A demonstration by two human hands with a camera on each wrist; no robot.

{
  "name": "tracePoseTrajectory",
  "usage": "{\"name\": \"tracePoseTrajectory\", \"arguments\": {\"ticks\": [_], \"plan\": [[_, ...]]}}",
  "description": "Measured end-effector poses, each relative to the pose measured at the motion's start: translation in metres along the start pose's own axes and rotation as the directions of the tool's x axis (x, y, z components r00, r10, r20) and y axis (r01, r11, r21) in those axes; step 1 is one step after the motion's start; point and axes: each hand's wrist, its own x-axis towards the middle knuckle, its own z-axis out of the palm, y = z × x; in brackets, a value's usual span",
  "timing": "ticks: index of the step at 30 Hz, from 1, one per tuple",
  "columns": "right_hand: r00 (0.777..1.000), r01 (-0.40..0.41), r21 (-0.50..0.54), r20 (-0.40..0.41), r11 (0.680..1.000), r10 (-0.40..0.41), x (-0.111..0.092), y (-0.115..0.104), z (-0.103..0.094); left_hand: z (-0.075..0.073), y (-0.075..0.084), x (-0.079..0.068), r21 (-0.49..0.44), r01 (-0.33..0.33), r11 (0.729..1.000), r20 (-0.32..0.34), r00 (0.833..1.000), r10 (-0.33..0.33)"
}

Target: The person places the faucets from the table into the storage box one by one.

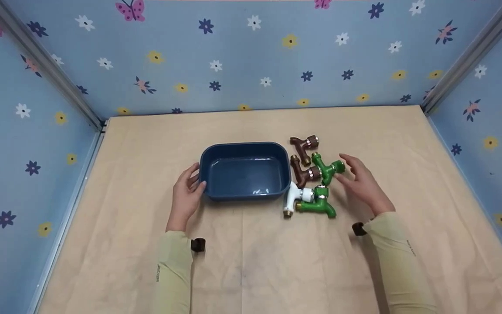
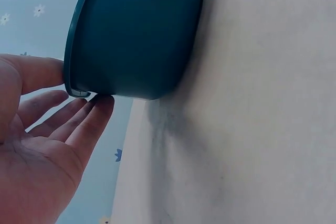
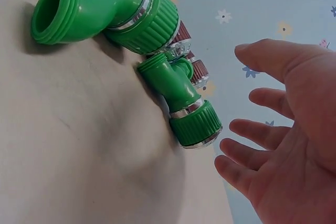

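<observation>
A dark blue rectangular basin (image 1: 245, 197) sits on the cloth-covered table. At its left end my left hand (image 1: 186, 194) holds the rim; in the left wrist view the thumb is at the rim and the fingertips (image 2: 105, 100) touch the wall beneath it. Beside the basin's right end lie several taps: a brown tap (image 1: 302, 150) at the back, another brown tap (image 1: 302, 174), a green tap (image 1: 327, 168), a white tap (image 1: 292, 196) and a second green tap (image 1: 319, 205). My right hand (image 1: 362, 183), fingers spread and holding nothing, is right of the farther green tap.
The beige cloth (image 1: 242, 261) covers the table. Blue flowered panels (image 1: 242, 56) stand behind and on both sides, joined by metal corner posts (image 1: 473, 52). A small black device (image 1: 198, 245) is on the left wrist, another black device (image 1: 358, 229) on the right.
</observation>
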Motion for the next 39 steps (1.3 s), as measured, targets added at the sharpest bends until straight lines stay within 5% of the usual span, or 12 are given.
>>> {"name": "tracePoseTrajectory", "arguments": {"ticks": [16, 39], "plan": [[0.998, -0.069, 0.214, 0.014, 0.974, 0.068, 0.015, 0.013, 0.004, 0.000, 0.000, -0.002, -0.049, 0.003, 0.999, -0.012, 1.000, -0.003], [0.987, -0.143, 0.220, -0.040, 0.965, 0.155, 0.023, 0.018, 0.008, 0.001, -0.002, -0.002, -0.056, 0.036, 0.998, -0.017, 0.999, -0.037]]}}
